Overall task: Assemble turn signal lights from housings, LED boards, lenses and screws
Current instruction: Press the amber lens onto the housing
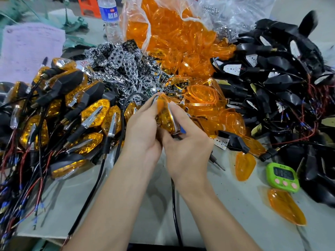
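Note:
At the table's middle my left hand (140, 124) and my right hand (184, 134) both grip one turn signal light (165, 116) with an orange lens and a chrome strip, held upright between the fingertips. Its black cable (175, 205) hangs down toward me. Finished lights (72, 113) with orange lenses lie heaped on the left. Chrome reflectors (119, 64) are piled behind my hands. Loose orange lenses (203, 95) spill from a plastic bag (163, 29). Black housings (282, 84) with wires are stacked on the right.
A green timer (282, 177) sits at the right, with two loose lenses (244, 165) near it. A screwdriver (216, 163) lies by my right wrist. A water bottle (110, 19) and a paper sheet (29, 48) stand at the back left.

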The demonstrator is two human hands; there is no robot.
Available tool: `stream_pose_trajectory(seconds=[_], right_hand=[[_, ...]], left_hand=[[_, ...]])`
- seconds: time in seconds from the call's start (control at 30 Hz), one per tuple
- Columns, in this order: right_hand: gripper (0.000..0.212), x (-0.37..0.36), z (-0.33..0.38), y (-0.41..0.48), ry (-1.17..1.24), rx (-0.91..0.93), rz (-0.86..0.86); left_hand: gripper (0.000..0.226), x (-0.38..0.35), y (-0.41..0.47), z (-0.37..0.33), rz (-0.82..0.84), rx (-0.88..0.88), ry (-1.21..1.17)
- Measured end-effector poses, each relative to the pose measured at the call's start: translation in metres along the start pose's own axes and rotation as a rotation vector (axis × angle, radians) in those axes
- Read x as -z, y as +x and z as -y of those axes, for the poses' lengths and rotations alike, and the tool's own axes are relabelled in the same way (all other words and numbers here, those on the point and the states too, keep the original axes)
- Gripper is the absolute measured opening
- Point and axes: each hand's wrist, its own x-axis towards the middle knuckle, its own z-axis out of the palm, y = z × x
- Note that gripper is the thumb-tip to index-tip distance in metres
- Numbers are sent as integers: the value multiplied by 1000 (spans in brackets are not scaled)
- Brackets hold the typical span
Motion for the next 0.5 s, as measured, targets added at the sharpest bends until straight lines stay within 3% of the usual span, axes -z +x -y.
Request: stream_pose_trajectory(seconds=[0.17, 0.37, 0.5], right_hand=[[57, 7, 1, 11, 9, -13, -10], [61, 14, -5, 21, 96, -40, -5], [62, 15, -6, 18, 96, -39, 8]], left_hand=[[33, 2, 1, -1, 82, 109, -40], [37, 6, 2, -11, 267, 54, 101], [35, 6, 5, -15, 235, 8, 261]])
